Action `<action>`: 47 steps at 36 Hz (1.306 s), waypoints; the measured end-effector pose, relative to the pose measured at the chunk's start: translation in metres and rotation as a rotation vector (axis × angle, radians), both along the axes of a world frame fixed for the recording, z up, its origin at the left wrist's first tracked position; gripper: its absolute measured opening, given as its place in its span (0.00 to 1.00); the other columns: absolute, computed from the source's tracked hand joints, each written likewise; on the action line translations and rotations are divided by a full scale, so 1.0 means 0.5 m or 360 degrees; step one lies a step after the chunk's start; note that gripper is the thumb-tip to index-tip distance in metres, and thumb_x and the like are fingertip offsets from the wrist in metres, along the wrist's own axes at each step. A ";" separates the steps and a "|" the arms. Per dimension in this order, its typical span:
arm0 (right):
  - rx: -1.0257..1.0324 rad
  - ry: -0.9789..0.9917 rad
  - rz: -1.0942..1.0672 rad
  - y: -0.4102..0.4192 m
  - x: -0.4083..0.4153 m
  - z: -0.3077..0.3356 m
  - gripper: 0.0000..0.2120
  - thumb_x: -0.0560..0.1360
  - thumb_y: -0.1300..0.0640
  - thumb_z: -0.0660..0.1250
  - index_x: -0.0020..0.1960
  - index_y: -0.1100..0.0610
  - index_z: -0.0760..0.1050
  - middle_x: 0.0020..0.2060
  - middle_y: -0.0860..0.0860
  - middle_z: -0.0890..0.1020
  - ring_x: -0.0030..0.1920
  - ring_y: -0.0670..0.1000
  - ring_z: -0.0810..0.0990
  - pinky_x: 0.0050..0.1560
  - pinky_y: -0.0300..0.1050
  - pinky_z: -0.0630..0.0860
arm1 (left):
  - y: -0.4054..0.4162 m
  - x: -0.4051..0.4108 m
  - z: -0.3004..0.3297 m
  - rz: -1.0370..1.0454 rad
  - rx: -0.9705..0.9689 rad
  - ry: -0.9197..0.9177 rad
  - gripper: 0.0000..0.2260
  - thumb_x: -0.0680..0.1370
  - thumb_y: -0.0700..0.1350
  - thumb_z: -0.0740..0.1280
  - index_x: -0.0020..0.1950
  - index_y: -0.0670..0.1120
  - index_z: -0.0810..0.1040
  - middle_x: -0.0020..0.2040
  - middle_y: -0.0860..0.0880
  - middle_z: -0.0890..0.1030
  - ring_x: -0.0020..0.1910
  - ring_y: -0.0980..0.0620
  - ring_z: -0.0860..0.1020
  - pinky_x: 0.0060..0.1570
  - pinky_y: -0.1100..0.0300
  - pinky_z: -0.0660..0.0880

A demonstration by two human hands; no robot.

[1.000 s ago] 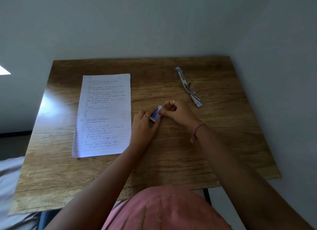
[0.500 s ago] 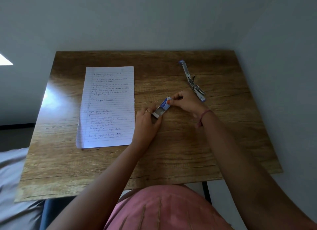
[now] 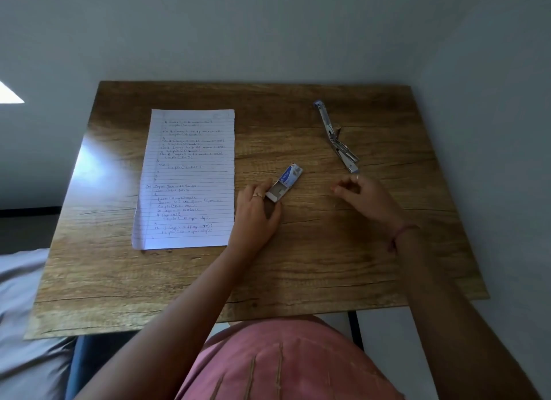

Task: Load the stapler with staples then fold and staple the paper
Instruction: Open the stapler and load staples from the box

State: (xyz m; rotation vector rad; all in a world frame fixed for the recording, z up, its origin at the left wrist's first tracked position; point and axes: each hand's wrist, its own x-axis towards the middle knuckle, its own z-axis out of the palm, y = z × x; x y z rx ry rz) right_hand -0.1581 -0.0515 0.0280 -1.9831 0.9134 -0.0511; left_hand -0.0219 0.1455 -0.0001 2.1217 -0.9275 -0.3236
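Observation:
A small blue and white staple box (image 3: 285, 182) lies on the wooden table (image 3: 313, 265) with its inner tray slid partly out toward me. My left hand (image 3: 258, 213) pinches the tray end of that box. My right hand (image 3: 365, 198) hovers to the right of the box, apart from it, fingers loosely curled with nothing in them. The stapler (image 3: 335, 135) lies swung wide open at the table's far right, just beyond my right hand. A lined, handwritten sheet of paper (image 3: 187, 179) lies flat at the left.
Grey walls close in behind the table and along its right side. A grey surface (image 3: 18, 310) sits low at the left. A black table leg (image 3: 354, 328) shows under the near edge, beside my pink-clothed lap.
The box's tray has been slid out. My right hand has let go of the box and drawn back to the right; my left hand still holds it.

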 end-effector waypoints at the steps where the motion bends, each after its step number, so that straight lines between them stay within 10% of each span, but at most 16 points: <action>1: 0.0042 -0.0006 -0.0011 0.003 -0.017 0.000 0.03 0.74 0.50 0.69 0.46 0.43 0.77 0.43 0.39 0.81 0.44 0.33 0.78 0.38 0.28 0.70 | -0.001 0.000 -0.001 0.0001 -0.0003 -0.0006 0.22 0.78 0.43 0.67 0.71 0.41 0.70 0.63 0.45 0.74 0.63 0.48 0.70 0.65 0.59 0.65; 31: -0.0608 -0.0282 0.0219 0.093 0.070 -0.007 0.07 0.75 0.56 0.69 0.52 0.55 0.81 0.46 0.45 0.76 0.44 0.38 0.73 0.46 0.26 0.70 | 0.000 0.005 -0.002 0.0009 -0.0080 0.0034 0.22 0.76 0.40 0.68 0.70 0.40 0.70 0.61 0.44 0.73 0.61 0.48 0.72 0.65 0.54 0.69; 36: -0.0755 -0.0233 0.0418 0.108 0.139 0.009 0.08 0.75 0.54 0.69 0.52 0.53 0.83 0.47 0.50 0.78 0.50 0.49 0.76 0.55 0.53 0.72 | 0.000 0.005 0.000 -0.0001 -0.0083 0.0040 0.22 0.76 0.39 0.68 0.69 0.39 0.70 0.61 0.42 0.74 0.62 0.46 0.72 0.65 0.52 0.68; 47: -0.0842 -0.0078 0.0551 0.101 0.162 0.005 0.08 0.73 0.53 0.71 0.51 0.51 0.83 0.48 0.48 0.77 0.53 0.49 0.75 0.60 0.54 0.66 | -0.003 0.006 -0.004 0.0026 -0.0093 0.0062 0.23 0.76 0.40 0.68 0.70 0.39 0.69 0.61 0.43 0.74 0.62 0.46 0.72 0.65 0.53 0.68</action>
